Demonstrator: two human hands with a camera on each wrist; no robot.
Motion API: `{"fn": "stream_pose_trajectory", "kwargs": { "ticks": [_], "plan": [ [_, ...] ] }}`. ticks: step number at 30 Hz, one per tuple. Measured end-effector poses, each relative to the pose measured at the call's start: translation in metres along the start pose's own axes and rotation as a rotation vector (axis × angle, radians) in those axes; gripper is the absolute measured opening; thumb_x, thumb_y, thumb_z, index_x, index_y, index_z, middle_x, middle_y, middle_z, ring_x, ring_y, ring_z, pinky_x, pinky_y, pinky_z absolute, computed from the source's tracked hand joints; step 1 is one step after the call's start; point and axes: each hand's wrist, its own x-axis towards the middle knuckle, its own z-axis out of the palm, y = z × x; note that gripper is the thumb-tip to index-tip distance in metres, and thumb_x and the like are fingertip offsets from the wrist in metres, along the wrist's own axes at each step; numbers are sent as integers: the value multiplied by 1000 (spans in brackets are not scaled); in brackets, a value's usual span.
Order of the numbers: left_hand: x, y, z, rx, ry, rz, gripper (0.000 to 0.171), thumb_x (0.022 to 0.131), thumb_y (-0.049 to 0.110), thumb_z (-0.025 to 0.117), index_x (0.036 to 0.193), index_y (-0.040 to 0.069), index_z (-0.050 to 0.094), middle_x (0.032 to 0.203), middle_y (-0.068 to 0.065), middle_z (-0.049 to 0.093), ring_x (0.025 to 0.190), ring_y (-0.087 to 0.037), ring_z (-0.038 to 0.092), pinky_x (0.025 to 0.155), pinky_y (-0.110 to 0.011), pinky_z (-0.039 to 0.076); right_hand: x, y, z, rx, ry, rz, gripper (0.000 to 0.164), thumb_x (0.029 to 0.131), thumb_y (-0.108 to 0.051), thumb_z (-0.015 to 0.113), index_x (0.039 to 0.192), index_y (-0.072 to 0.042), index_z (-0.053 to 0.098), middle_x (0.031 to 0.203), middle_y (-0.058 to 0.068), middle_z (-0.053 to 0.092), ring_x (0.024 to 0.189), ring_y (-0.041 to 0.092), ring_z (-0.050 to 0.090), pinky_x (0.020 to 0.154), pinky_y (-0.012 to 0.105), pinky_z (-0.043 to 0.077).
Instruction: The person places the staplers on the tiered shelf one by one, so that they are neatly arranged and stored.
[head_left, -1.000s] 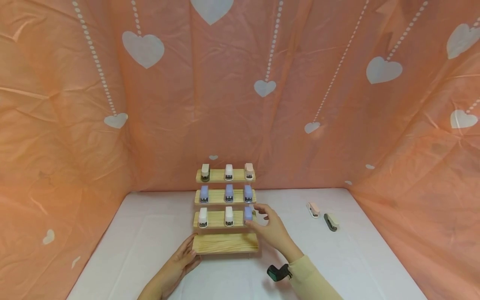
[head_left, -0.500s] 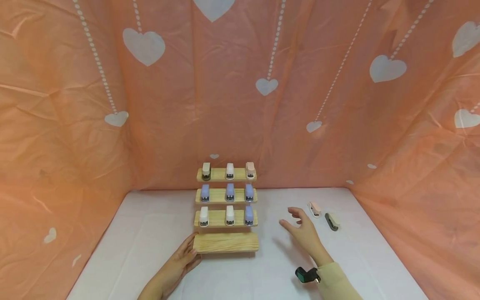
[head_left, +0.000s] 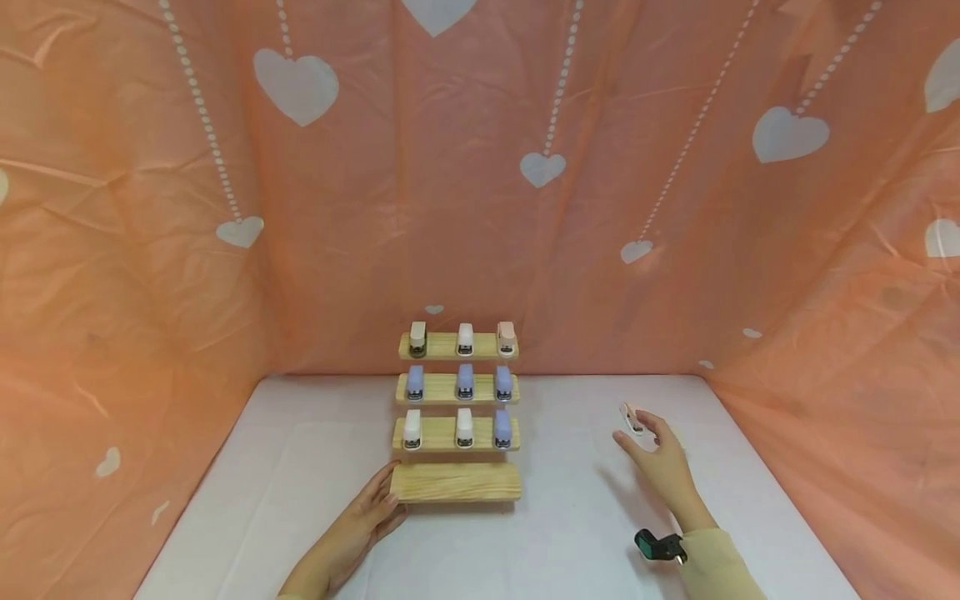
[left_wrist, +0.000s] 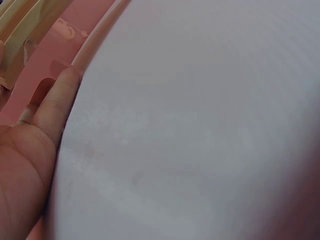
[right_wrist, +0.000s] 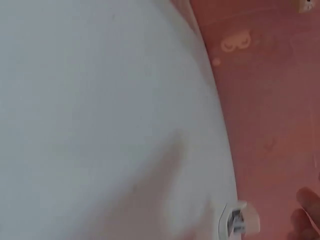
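Observation:
A tiered wooden rack [head_left: 455, 483] stands mid-table. My left hand [head_left: 363, 521] holds the left end of its lowest board; in the left wrist view that hand [left_wrist: 30, 160] shows at the left edge. My right hand [head_left: 663, 467] is over the right side of the table, thumb and fingers apart around a small pink-and-white stapler [head_left: 632, 417]. Its index finger is close to the stapler; whether they touch, I cannot tell. The right wrist view shows this stapler [right_wrist: 237, 220] at the bottom, with blurred fingertips [right_wrist: 306, 215] to its right. A greenish stapler is almost fully hidden behind the right hand.
Small staplers stand on the rack's upper three boards: a cream one [head_left: 417, 339], white one [head_left: 465, 339] and pink one [head_left: 506, 339] on top, purple ones [head_left: 465, 382] below, then white ones [head_left: 412, 429] and a purple one [head_left: 502, 427]. Pink curtains [head_left: 465, 208] surround the white table [head_left: 555, 533].
My right hand has left the purple stapler on the rack's third board and moved right to the pink stapler. The left hand has stayed at the rack. The head view has shifted slightly.

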Motion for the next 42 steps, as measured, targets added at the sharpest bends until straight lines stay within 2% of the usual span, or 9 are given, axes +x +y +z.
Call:
{"fn": "stream_pose_trajectory", "kwargs": {
  "ticks": [5,10,16,20,26,33,39,42],
  "plan": [
    [1,1,-1,8,-12,4,71,102,26,48,157,19,4,158,-25,2,142,-38,13,110,-35,35,0,9,-15,-41,-14,45,81,87,-48,69,144,0,37,146,28,36,136,46,29,110,62,27],
    [1,1,0,4,-21,3,71,102,26,48,157,19,3,160,-20,-2,143,-37,12,112,-36,33,-2,19,-30,-50,-46,102,87,87,-52,66,148,-1,31,150,28,29,139,47,21,109,67,24],
    [1,0,-1,-11,-12,2,71,102,24,49,157,19,4,159,-22,0,143,-37,13,111,-35,35,-5,28,-37,-26,-85,174,93,87,-57,63,151,-3,23,152,29,23,140,47,17,110,67,22],
    [0,0,-2,-15,-13,3,72,102,24,49,157,19,4,158,-24,2,142,-37,13,110,-34,35,-3,37,-37,15,-102,220,95,88,-59,60,154,-5,17,153,29,20,140,46,16,110,66,22],
    [0,1,-1,-16,-15,1,71,102,24,49,157,19,4,158,-25,3,142,-37,14,110,-34,35,1,51,-35,76,-104,274,94,88,-62,57,155,-9,16,153,27,20,139,43,21,110,59,28],
    [2,0,-1,-15,-17,-3,72,102,25,50,157,19,4,159,-23,0,142,-38,13,110,-35,35,1,65,-29,176,-66,354,94,88,-62,56,155,-9,16,150,26,28,131,33,32,98,41,41],
    [2,-1,-2,5,-7,-11,72,102,25,48,157,17,2,159,-20,-7,142,-40,12,108,-33,38,2,70,-22,215,-46,355,85,93,-55,54,154,-9,17,149,25,27,132,35,29,108,49,34],
    [1,0,-2,3,0,-12,71,102,25,48,157,18,3,159,-21,-4,142,-39,12,109,-34,37,4,71,-19,228,-36,365,80,95,-53,54,154,-10,21,147,23,29,129,33,30,106,48,34]
  ]
}}
